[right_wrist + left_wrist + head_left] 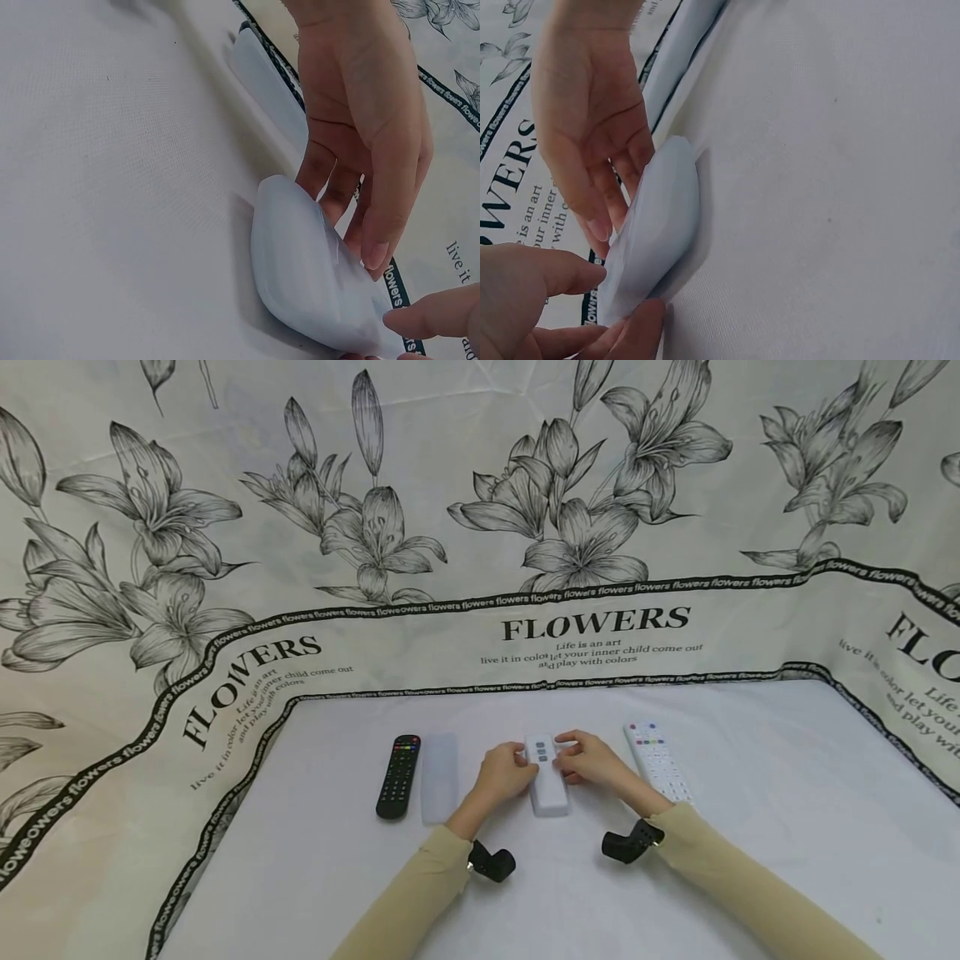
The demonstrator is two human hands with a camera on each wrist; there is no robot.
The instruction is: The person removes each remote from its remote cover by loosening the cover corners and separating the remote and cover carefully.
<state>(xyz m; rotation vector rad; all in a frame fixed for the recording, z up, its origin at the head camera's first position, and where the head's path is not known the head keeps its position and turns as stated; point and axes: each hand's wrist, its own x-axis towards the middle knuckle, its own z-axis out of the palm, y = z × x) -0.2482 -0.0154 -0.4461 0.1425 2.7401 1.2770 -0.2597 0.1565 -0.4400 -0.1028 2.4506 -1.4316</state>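
In the head view a small white remote control (542, 748) with grey buttons lies at mid table, with a pale translucent sleeve (553, 802) about its lower part. My left hand (504, 772) grips its left edge, thumb on the upper face. At the right edge, my right hand (588, 760) holds it between thumb and fingers. Seen from the left wrist, the sleeve's rounded end (660, 210) tilts up off the cloth. The right wrist view shows the same rounded sleeve (292, 255) between both hands. How far the remote sits inside is unclear.
To the left lie a black remote (398, 777) and, beside it, a flat translucent sleeve (439, 777). A longer white remote (660, 764) with many buttons lies behind my right forearm. A white cloth (300, 860) covers the table, and a flower-print curtain (420, 652) closes off the back.
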